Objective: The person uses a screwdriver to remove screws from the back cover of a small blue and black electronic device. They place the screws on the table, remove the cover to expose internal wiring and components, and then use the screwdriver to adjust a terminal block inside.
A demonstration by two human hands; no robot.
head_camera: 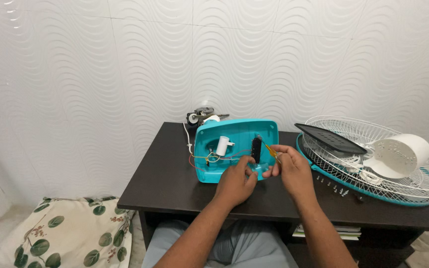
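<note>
— A fan lies in pieces on the dark worktop [175, 183]: how far has the stripping gone?

— Well along, I'd judge. The teal base housing [234, 149] sits open face-up at the middle, its wires, one white cylinder part [222, 146] and a black switch block [256, 150] exposed. The wire guards [373, 164], one white motor cover [402, 155] and one black panel [329, 139] are already stacked at the right; the one motor [200, 117] waits behind the housing

— And the hands?

— The left hand [235, 182] is curled against the housing's near edge; whether it pinches anything I cannot tell. The right hand [291, 168] is closed around one yellow-handled screwdriver [270, 149], tip at the switch block. The inner parts remain fastened

— Loose screws?

— A small scatter of screws [336, 187] near the guards; too small to count
</note>
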